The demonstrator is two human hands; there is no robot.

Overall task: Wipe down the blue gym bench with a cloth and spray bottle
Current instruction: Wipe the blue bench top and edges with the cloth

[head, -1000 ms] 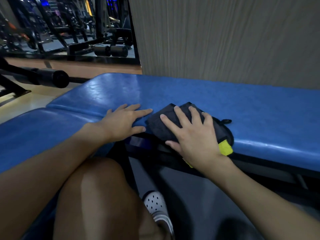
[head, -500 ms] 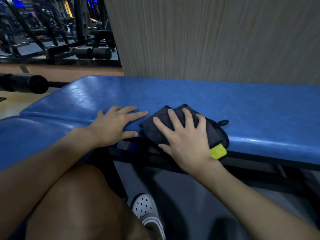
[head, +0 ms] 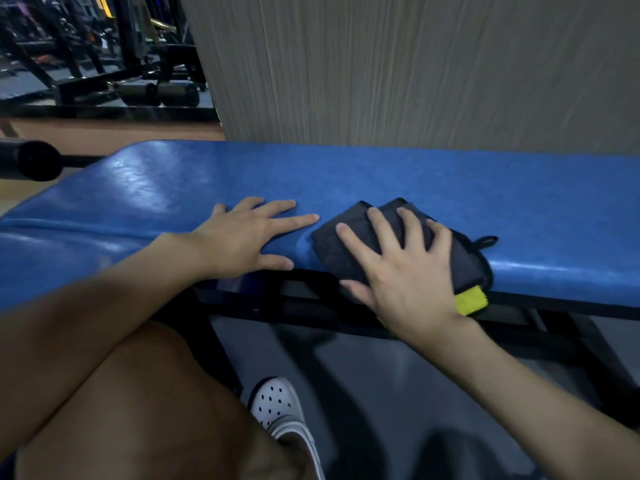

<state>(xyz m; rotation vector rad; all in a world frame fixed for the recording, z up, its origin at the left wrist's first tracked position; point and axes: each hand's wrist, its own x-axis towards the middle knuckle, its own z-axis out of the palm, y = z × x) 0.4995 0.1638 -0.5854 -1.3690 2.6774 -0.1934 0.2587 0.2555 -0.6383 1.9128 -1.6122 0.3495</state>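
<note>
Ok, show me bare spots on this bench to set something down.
Bare bench right of the cloth, to the frame edge. Bare strip behind the cloth, along the wall. Bare pad left of the left hand. Crowded: the near edge, where the left hand lies flat beside the right hand pressing the cloth.

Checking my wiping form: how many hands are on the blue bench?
2. The left hand lies flat on the bare blue bench; the right hand presses the dark cloth at its front edge.
</note>
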